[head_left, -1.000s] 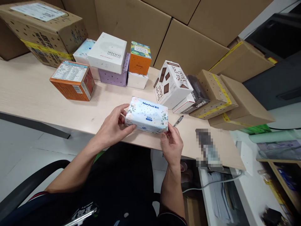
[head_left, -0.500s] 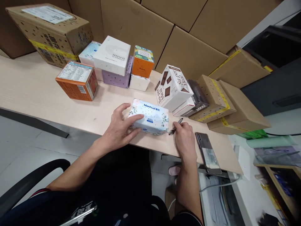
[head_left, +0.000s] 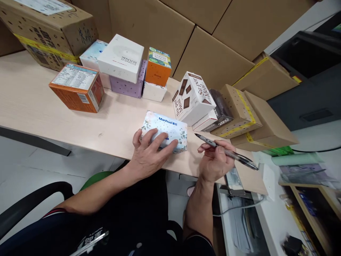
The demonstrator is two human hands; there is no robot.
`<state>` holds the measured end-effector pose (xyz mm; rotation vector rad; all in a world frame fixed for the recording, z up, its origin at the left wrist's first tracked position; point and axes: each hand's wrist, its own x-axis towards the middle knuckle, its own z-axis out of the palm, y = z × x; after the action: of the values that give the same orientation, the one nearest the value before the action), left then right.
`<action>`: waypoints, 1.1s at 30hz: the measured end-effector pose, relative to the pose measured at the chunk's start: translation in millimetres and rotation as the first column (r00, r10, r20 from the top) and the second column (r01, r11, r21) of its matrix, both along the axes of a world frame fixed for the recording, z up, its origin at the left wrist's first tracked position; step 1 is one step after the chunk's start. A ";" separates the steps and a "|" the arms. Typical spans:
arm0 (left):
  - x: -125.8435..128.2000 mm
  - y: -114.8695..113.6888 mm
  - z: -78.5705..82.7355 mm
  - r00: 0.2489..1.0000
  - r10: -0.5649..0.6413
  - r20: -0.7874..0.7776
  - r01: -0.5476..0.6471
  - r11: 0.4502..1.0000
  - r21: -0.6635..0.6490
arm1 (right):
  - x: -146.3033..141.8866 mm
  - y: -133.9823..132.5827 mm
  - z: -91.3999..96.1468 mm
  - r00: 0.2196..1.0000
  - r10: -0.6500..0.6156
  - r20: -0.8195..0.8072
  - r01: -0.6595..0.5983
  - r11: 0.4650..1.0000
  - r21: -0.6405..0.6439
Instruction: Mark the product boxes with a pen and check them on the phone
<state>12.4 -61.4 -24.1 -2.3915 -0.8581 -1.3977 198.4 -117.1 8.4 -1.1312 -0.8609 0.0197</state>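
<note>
The light-blue flowered tissue pack [head_left: 170, 124], printed "Manhua", lies near the front edge of the table. My left hand [head_left: 149, 153] rests on its top and near side with the fingers spread. To the right of the pack, my right hand [head_left: 214, 165] is closed round a grey and black pen [head_left: 237, 156]. The pen is raised above the table, its dark tip pointing left toward the pack. Below and right of this hand lies a phone [head_left: 234, 179], partly hidden by the hand.
Behind the pack stand a white "Super Meal" box [head_left: 193, 99], a white power bank box [head_left: 121, 58] on a purple box [head_left: 126, 85], and orange boxes [head_left: 158, 73]. Another orange carton [head_left: 77, 87] is at left. Cardboard boxes [head_left: 242, 110] are stacked at right.
My right hand has lifted the pen off the table and turned palm-up with it. My left hand has shifted from the pack's left end to over its near side. The view has moved slightly.
</note>
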 end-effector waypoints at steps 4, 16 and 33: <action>0.1 -1.2 -0.9 0.999 0.023 -0.023 -0.023 1.000 -0.016 | -28.7 14.0 5.1 0.985 0.171 -0.005 -0.171 0.985 0.005; -2.5 -0.9 -0.8 0.999 -0.012 -0.053 0.008 0.997 -0.080 | -29.8 14.5 -12.5 0.952 0.010 0.307 0.036 0.989 -0.144; -1.9 -0.7 -1.0 0.998 -0.004 -0.058 0.000 0.997 -0.072 | -21.3 11.6 -17.5 0.933 0.054 0.355 0.038 0.968 -0.248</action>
<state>10.5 -62.0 -25.1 -2.4734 -0.9064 -1.3125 177.2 -105.5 -9.1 -1.3950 -1.2155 -0.0759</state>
